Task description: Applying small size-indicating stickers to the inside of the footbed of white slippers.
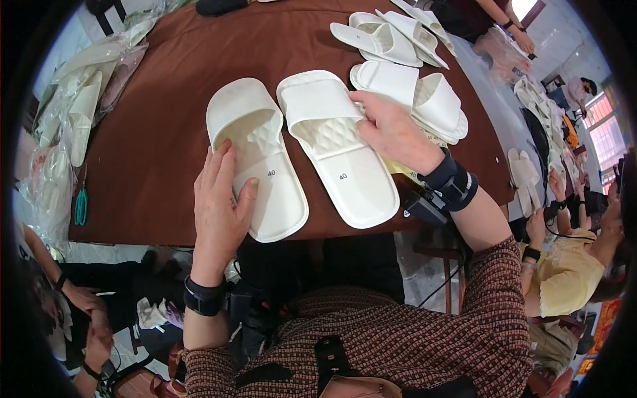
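Two white slippers with quilted insoles lie side by side on the brown tablecloth, toes pointing away from me. On the edge of the left slipper rests my left hand, its fingers stretched out and its thumb apart on the insole. My right hand grips the side of the right slipper by its strap, thumb and forefinger at the strap's edge; the other fingertips are hidden. Just beyond this hand is another pair of white slippers. Partly under my right wrist lies a yellowish sheet of printed stickers.
More white slippers lie at the far right of the brown tablecloth. Plastic-wrapped slippers are heaped at the left, near teal-handled scissors. Other people sit on both sides, one in a yellow top.
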### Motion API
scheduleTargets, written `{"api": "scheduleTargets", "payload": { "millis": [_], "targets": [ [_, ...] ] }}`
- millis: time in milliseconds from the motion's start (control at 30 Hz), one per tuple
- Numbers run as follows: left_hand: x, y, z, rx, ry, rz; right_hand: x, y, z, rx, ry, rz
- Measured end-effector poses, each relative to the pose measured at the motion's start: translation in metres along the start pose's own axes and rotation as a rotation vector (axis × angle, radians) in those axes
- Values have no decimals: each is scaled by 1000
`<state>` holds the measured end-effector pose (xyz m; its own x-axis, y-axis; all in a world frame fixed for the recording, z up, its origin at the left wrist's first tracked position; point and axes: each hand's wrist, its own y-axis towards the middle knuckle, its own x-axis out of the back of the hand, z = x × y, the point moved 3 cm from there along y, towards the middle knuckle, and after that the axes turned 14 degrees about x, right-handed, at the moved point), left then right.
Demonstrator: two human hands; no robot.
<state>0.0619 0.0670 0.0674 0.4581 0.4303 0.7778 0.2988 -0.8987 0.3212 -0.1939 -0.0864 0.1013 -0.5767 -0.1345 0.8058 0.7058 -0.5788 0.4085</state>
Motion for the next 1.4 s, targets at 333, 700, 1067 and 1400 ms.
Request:
{"api": "scheduleTargets", "payload": {
  "millis": [333, 700, 1067, 1400],
  "targets": [
    [3, -1, -4, -13, 11, 2, 9, 8, -3, -71, 40, -113],
    [6, -1, -5, -14, 24, 14, 3, 10, 26, -36, 207, -85],
    [5, 0, -5, -39, -2, 19, -35, 46, 54, 481, 172, 86],
    [9, 0, -3, -34, -50, -2, -55, 71, 57, 384, -157, 313]
  ]
}}
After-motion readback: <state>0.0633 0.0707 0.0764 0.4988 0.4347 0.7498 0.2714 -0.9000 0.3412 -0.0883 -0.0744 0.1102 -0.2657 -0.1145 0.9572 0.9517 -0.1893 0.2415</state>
